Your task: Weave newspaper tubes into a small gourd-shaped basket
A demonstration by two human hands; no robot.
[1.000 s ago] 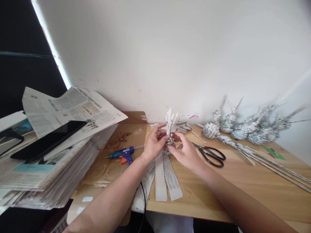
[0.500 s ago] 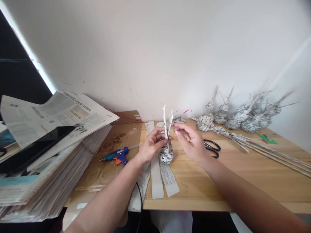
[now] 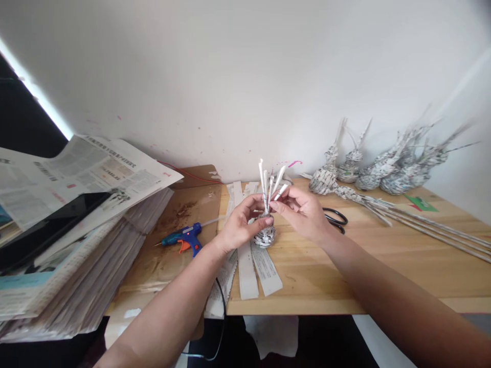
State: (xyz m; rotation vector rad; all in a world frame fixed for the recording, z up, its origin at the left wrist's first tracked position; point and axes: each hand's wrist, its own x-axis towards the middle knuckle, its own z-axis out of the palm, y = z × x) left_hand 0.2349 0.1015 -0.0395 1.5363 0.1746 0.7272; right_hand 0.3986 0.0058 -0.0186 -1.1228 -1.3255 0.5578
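Observation:
A small round vase-like piece woven from rolled newspaper (image 3: 264, 237) stands upright on the newspaper strips, with several paper tubes (image 3: 265, 181) sticking up from its neck. My left hand (image 3: 245, 221) is closed around the neck, thumb in front and fingers behind. To its right, my right hand (image 3: 301, 210) pinches one paper tube (image 3: 282, 192) that leans out to the right. Flat newspaper strips (image 3: 247, 273) lie under and in front of the woven piece.
A blue glue gun (image 3: 186, 239) lies on brown cardboard (image 3: 169, 266) at left, beside a tall newspaper stack (image 3: 126, 250) with a black phone-like slab (image 3: 57, 225) on top. Black-handled scissors (image 3: 336, 219) lie right. Several woven pieces (image 3: 395, 171) and long paper tubes (image 3: 429, 230) are further right.
My right hand has moved left to the tubes and now pinches one. The tubes have spread apart more, and the woven piece has turned or tilted slightly. The camera view has shifted a little.

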